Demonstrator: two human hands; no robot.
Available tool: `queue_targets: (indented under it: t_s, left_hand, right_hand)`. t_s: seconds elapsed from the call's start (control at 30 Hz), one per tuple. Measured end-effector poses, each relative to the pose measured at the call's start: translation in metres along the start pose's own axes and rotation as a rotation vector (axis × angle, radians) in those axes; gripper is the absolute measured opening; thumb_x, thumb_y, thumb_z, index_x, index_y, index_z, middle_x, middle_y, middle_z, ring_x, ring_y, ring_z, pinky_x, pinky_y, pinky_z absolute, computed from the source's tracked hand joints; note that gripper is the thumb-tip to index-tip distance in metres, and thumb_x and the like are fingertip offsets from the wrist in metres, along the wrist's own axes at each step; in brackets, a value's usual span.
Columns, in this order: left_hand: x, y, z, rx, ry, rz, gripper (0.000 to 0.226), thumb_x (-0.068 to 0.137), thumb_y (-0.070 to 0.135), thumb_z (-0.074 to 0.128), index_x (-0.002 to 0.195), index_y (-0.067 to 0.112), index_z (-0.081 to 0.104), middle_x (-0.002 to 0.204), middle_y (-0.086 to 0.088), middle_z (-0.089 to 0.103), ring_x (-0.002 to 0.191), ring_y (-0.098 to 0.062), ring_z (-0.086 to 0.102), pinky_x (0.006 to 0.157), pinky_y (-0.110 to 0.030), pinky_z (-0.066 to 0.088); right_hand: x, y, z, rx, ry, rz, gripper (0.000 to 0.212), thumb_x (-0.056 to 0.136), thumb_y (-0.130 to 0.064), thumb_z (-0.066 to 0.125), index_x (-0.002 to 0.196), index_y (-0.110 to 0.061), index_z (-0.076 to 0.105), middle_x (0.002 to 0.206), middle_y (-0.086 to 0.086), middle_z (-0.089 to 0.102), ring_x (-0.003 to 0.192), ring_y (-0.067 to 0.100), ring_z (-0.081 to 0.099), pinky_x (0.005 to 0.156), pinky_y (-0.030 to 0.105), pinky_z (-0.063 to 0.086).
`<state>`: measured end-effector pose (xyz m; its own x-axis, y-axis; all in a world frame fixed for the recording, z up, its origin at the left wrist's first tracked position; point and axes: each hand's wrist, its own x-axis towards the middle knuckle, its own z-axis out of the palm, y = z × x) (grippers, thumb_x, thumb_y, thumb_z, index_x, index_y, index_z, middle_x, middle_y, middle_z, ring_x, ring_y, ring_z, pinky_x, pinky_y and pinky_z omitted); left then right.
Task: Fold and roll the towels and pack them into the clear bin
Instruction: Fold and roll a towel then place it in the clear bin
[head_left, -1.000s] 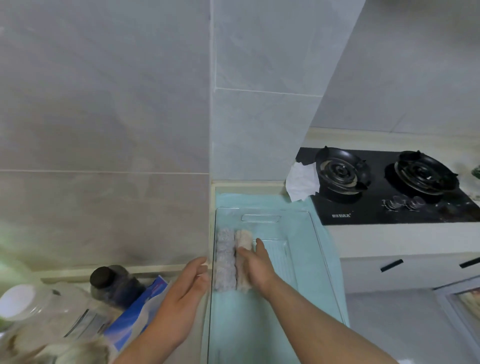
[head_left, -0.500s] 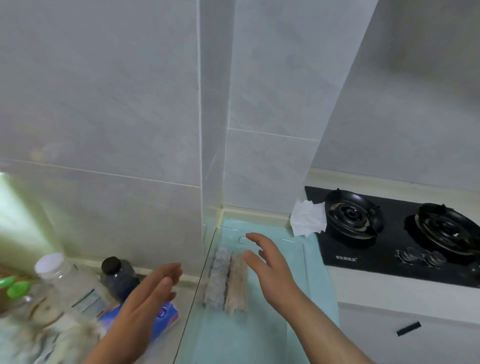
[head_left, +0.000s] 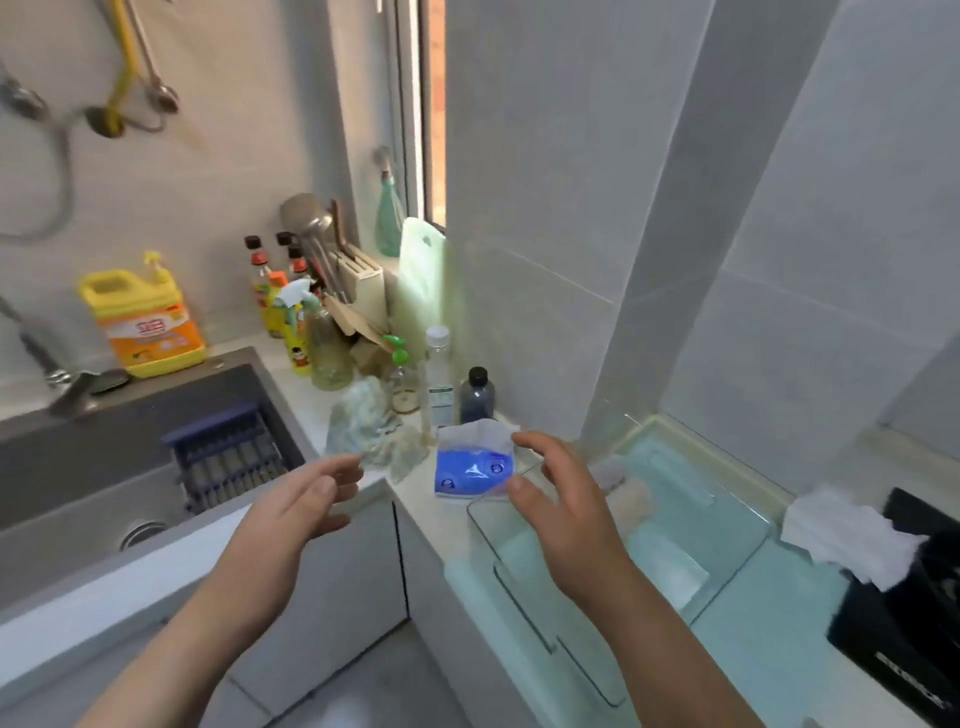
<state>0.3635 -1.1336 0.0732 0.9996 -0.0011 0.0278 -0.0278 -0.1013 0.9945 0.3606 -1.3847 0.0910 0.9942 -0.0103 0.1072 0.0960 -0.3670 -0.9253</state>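
Note:
The clear bin (head_left: 696, 587) lies on a light teal mat (head_left: 779, 618) on the counter at the right. Two rolled towels (head_left: 626, 488) lie side by side inside it, partly hidden behind my right hand. A loose heap of pale towels (head_left: 371, 428) sits on the counter corner beside the sink. My right hand (head_left: 558, 499) hovers open over the bin's near left corner and holds nothing. Over the counter edge, a little short of the towel heap, my left hand (head_left: 301, 506) is open with fingers spread.
A blue tissue pack (head_left: 470, 470) lies between the heap and the bin. Bottles (head_left: 475, 395) and a knife block crowd the corner behind. The dark sink (head_left: 104, 467) with a rack is at left. A crumpled white cloth (head_left: 852, 535) and black stove (head_left: 914, 623) are at right.
My right hand has lifted off the rolled towels and both hands have swung left toward the towel heap. The view has turned left, bringing the sink and bottles into sight.

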Motion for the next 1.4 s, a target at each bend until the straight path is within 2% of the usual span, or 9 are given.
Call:
queue_targets:
  t_s: [0.07, 0.2, 0.6, 0.7, 0.8, 1.03, 1.2, 1.33, 1.4]
  left_hand:
    - [-0.036, 0.008, -0.034, 0.047, 0.105, 0.037, 0.074, 0.063, 0.079, 0.058, 0.117, 0.029, 0.063, 0.118, 0.009, 0.068, 0.112, -0.008, 0.062, 0.09, -0.036, 0.048]
    - [-0.109, 0.012, -0.113, 0.071, 0.372, 0.058, 0.054, 0.074, 0.061, 0.049, 0.116, 0.03, 0.064, 0.116, 0.011, 0.069, 0.112, -0.006, 0.061, 0.096, -0.04, 0.048]
    - [-0.386, -0.009, -0.385, 0.042, 1.045, -0.028, 0.047, 0.071, 0.056, 0.055, 0.107, 0.028, 0.065, 0.117, -0.001, 0.067, 0.111, -0.015, 0.062, 0.088, -0.041, 0.053]
    - [-0.448, -0.018, -0.445, 0.049, 1.172, -0.012, 0.021, 0.091, 0.035, 0.052, 0.106, 0.026, 0.063, 0.117, -0.003, 0.065, 0.113, -0.02, 0.059, 0.09, -0.04, 0.049]
    - [-0.49, -0.027, -0.49, 0.066, 1.237, -0.038, 0.023, 0.101, 0.016, 0.041, 0.108, 0.021, 0.062, 0.117, -0.005, 0.064, 0.113, -0.021, 0.059, 0.088, -0.036, 0.049]
    - [-0.522, -0.04, -0.573, 0.035, 1.328, -0.101, 0.037, 0.078, 0.039, 0.047, 0.107, 0.023, 0.064, 0.116, -0.001, 0.065, 0.111, -0.013, 0.06, 0.091, -0.039, 0.047]
    - [-0.509, -0.077, -0.645, 0.019, 1.363, -0.142, 0.02, 0.097, 0.029, 0.052, 0.11, 0.019, 0.063, 0.118, -0.002, 0.064, 0.112, -0.013, 0.059, 0.094, -0.039, 0.046]
    - [-0.501, -0.101, -0.711, 0.013, 1.441, -0.21, 0.024, 0.093, 0.025, 0.045, 0.103, 0.017, 0.065, 0.114, -0.005, 0.066, 0.112, -0.024, 0.059, 0.095, -0.048, 0.047]
    - [-0.501, -0.11, -0.743, 0.01, 1.47, -0.267, 0.022, 0.097, 0.018, 0.044, 0.103, 0.014, 0.065, 0.113, -0.008, 0.066, 0.112, -0.028, 0.059, 0.088, -0.04, 0.055]
  right_hand:
    - [-0.007, -0.019, 0.031, 0.006, -0.094, -0.041, 0.032, 0.079, -0.044, 0.049, 0.108, -0.057, 0.046, 0.121, -0.035, 0.045, 0.113, -0.022, 0.038, 0.094, 0.014, 0.035]
    - [-0.025, -0.067, 0.106, 0.005, -0.271, -0.15, 0.033, 0.078, -0.045, 0.052, 0.108, -0.058, 0.046, 0.121, -0.038, 0.044, 0.114, -0.021, 0.038, 0.101, 0.024, 0.036]
    - [-0.164, -0.2, 0.403, 0.057, -0.792, -0.325, 0.037, 0.094, -0.032, 0.053, 0.129, -0.041, 0.044, 0.128, -0.029, 0.041, 0.116, -0.005, 0.037, 0.101, 0.025, 0.035]
    - [-0.213, -0.228, 0.473, 0.102, -0.904, -0.3, 0.035, 0.094, -0.031, 0.054, 0.124, -0.044, 0.044, 0.121, -0.035, 0.039, 0.117, -0.004, 0.038, 0.097, 0.023, 0.034]
    - [-0.25, -0.249, 0.531, 0.122, -0.987, -0.289, 0.037, 0.093, -0.031, 0.054, 0.128, -0.042, 0.046, 0.125, -0.033, 0.04, 0.122, -0.001, 0.039, 0.098, 0.023, 0.035]
    - [-0.274, -0.279, 0.641, 0.105, -1.081, -0.263, 0.035, 0.094, -0.032, 0.056, 0.125, -0.045, 0.048, 0.128, -0.033, 0.043, 0.124, 0.006, 0.042, 0.101, 0.027, 0.036]
    - [-0.262, -0.287, 0.739, 0.1, -1.143, -0.251, 0.033, 0.094, -0.026, 0.056, 0.122, -0.041, 0.051, 0.131, -0.022, 0.048, 0.123, 0.001, 0.045, 0.098, 0.021, 0.038]
    - [-0.244, -0.303, 0.828, 0.122, -1.16, -0.191, 0.033, 0.094, -0.021, 0.054, 0.124, -0.035, 0.051, 0.129, -0.015, 0.048, 0.115, -0.004, 0.047, 0.081, 0.014, 0.042]
    - [-0.235, -0.311, 0.869, 0.113, -1.176, -0.158, 0.032, 0.095, -0.022, 0.053, 0.125, -0.034, 0.05, 0.13, -0.015, 0.048, 0.111, -0.002, 0.05, 0.076, 0.015, 0.042]
